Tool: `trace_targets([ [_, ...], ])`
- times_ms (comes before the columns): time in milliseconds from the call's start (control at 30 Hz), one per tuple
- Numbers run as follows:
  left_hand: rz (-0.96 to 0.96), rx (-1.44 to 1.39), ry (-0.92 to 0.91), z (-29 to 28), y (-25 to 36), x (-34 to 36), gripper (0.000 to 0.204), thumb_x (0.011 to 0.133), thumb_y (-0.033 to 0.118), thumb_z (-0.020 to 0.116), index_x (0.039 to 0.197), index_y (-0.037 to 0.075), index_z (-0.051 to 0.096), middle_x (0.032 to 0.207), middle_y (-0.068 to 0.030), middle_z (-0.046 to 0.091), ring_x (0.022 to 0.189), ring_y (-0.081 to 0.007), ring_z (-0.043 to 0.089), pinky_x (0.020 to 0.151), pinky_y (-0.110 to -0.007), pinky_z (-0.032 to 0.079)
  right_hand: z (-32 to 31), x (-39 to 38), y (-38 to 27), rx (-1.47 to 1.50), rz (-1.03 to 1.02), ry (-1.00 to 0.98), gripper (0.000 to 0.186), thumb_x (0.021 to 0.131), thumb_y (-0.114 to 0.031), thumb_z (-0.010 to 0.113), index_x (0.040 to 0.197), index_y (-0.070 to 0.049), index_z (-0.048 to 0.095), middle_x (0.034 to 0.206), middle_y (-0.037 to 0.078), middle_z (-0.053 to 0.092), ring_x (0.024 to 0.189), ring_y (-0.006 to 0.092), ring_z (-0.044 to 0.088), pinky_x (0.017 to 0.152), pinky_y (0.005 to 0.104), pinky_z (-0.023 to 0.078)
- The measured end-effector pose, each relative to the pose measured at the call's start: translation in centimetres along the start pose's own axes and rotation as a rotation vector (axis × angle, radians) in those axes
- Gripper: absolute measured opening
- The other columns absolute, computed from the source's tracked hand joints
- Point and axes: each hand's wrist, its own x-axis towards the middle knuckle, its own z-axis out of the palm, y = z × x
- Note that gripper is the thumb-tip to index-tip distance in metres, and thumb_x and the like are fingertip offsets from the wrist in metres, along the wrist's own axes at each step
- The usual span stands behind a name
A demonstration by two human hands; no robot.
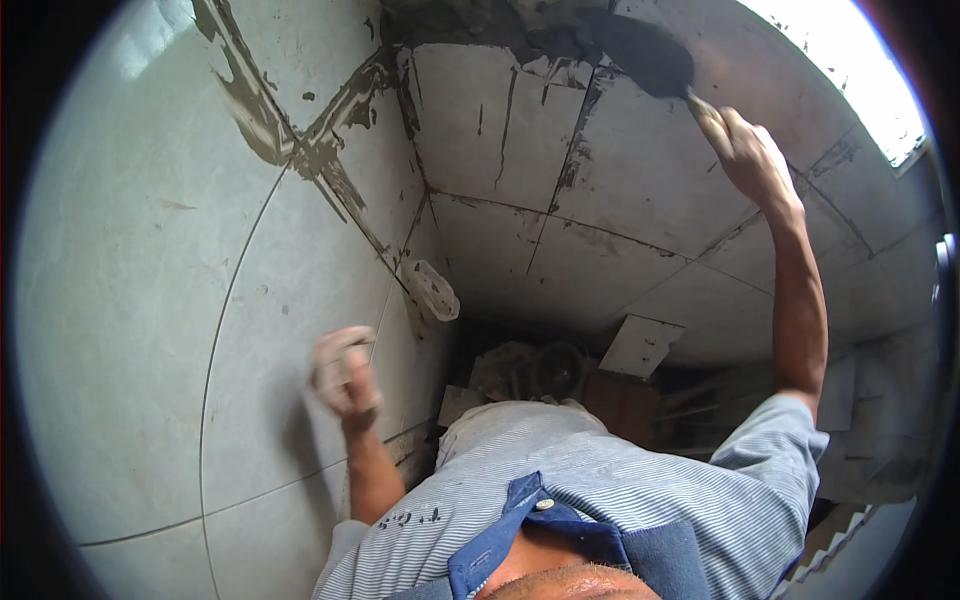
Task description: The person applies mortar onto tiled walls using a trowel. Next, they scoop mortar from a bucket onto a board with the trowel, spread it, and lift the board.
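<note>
My right hand [750, 155] reaches up with its fingers wrapped round the handle of a trowel [650, 55]. The trowel's broad, dark blade lies at the upper part of the tiled wall, at the right end of a band of wet, dark grey mortar [470, 27]. My left hand [345, 372] is lower down, close to the pale tiles [270, 310] of the left wall. Motion smears its fingers, which look bent. I cannot make out whether it holds anything or touches the wall.
Brownish-grey smears [295, 150] cover tile joints on the left wall. A clear plastic piece [434, 290] is at the corner. Below are a loose white tile piece [641, 345] and dim clutter [510, 368]. A bright window opening [850, 60] is at upper right.
</note>
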Motion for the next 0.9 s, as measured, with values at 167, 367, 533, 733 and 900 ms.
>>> trace_targets([
  [167, -0.497, 0.048, -0.320, 4.0, -5.6, -9.0, 0.017, 0.084, 0.014, 0.054, 0.091, -0.001, 0.060, 0.084, -0.0154, 0.064, 0.080, -0.0284, 0.063, 0.072, -0.034, 0.048, 0.1, -6.6, -0.7, 0.080, 0.140, 0.248, 0.021, 0.089, -0.021, 0.051, 0.098, -0.002, 0.054, 0.072, 0.019, 0.061, 0.059, 0.0344, 0.059, 0.056, 0.0401, 0.046],
  [367, -0.430, 0.077, -0.502, 6.2, -7.4, -8.4, 0.017, 0.083, 0.014, 0.054, 0.089, -0.001, 0.060, 0.086, -0.0159, 0.064, 0.081, -0.0312, 0.062, 0.073, -0.036, 0.048, 11.4, -8.8, -10.5, 0.602, 0.263, 0.086, 0.032, 0.082, -0.021, 0.062, 0.101, -0.002, 0.045, 0.086, 0.022, 0.061, 0.077, 0.0377, 0.061, 0.068, 0.0417, 0.048],
  [533, -0.254, 0.022, -0.658, 10.8, -8.6, -4.0, 0.019, 0.083, 0.015, 0.055, 0.092, 0.000, 0.061, 0.088, -0.0168, 0.063, 0.083, -0.0335, 0.060, 0.075, -0.036, 0.047, 16.7, -3.7, -14.7, 0.849, 0.304, 0.119, 0.038, 0.084, -0.030, 0.059, 0.099, 0.002, 0.045, 0.079, 0.027, 0.059, 0.076, 0.0437, 0.059, 0.065, 0.0454, 0.046],
  [733, -0.583, 0.073, -0.654, 10.5, -14.0, -11.0, 0.028, 0.086, 0.026, 0.053, 0.095, 0.000, 0.060, 0.087, -0.0170, 0.064, 0.084, -0.0309, 0.062, 0.075, -0.036, 0.046, 20.5, -10.0, -11.6, 0.964, 0.539, 0.144, 0.045, 0.085, -0.036, 0.056, 0.108, 0.001, 0.047, 0.085, 0.027, 0.060, 0.083, 0.0418, 0.060, 0.072, 0.0428, 0.046],
  [900, -1.348, 0.031, -0.608, 3.6, -20.8, -26.6, 0.022, 0.085, 0.023, 0.054, 0.094, 0.004, 0.062, 0.067, -0.0090, 0.059, 0.063, -0.0150, 0.057, 0.062, -0.029, 0.046, 26.6, -26.1, -5.6, 0.642, 0.822, -0.209, 0.046, 0.081, -0.037, 0.058, 0.103, 0.003, 0.053, 0.090, 0.027, 0.060, 0.088, 0.0420, 0.058, 0.075, 0.0424, 0.046],
])
